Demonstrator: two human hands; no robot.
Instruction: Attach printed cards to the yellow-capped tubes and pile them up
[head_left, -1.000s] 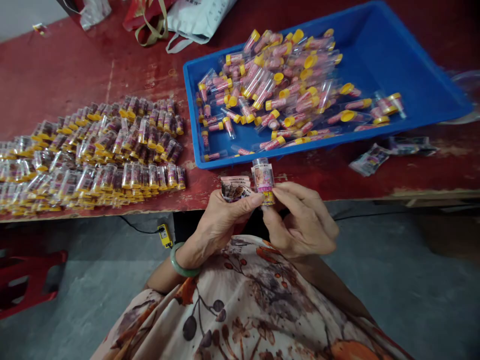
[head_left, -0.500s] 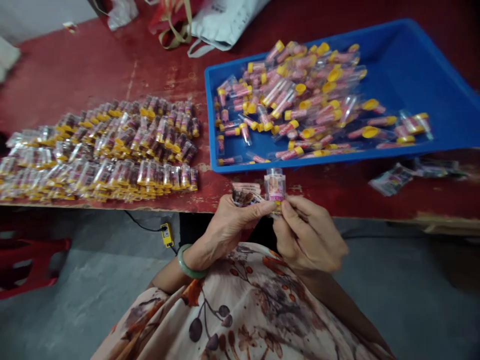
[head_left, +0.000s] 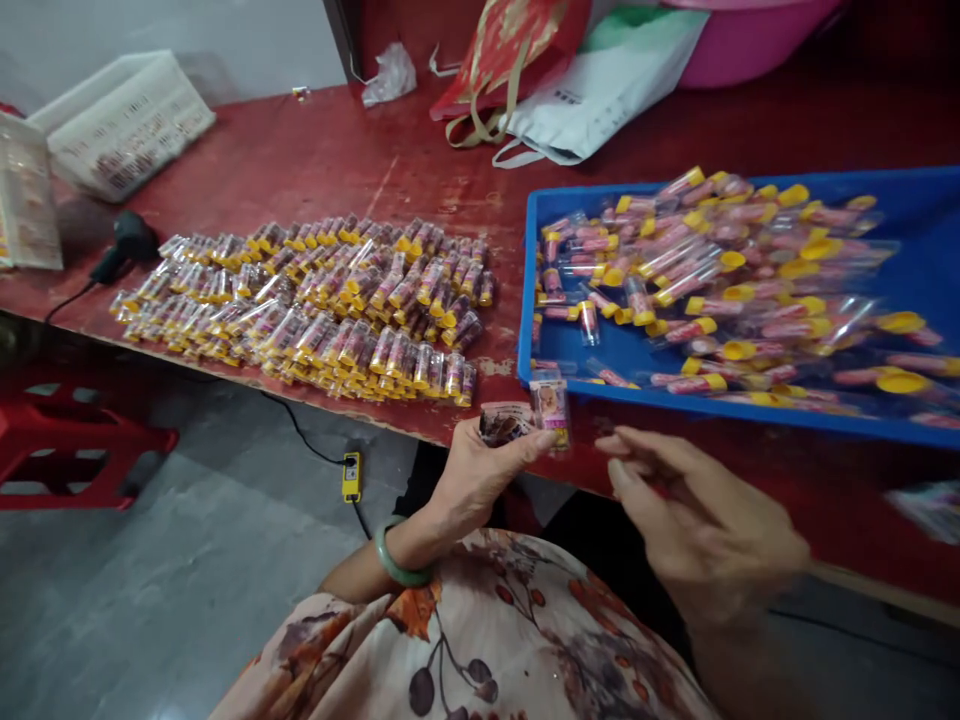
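Observation:
My left hand pinches a small clear tube with a picture label and a yellow cap, and also grips a little stack of printed labels in the palm. My right hand hovers just to the right of the tube, fingers stretched out and apart, holding nothing. Both hands are at the front edge of the red table. Behind them stands a blue tray full of loose yellow-capped tubes. To the left lie neat rows of labelled tubes.
At the table's back are a red bag, a white bag, a pink basin and a white basket. A black handheld device lies at the left. A red stool stands on the grey floor below.
My right hand has let go of the tube and moved right, opening its fingers. The view has swung left and up, showing more of the table's left side.

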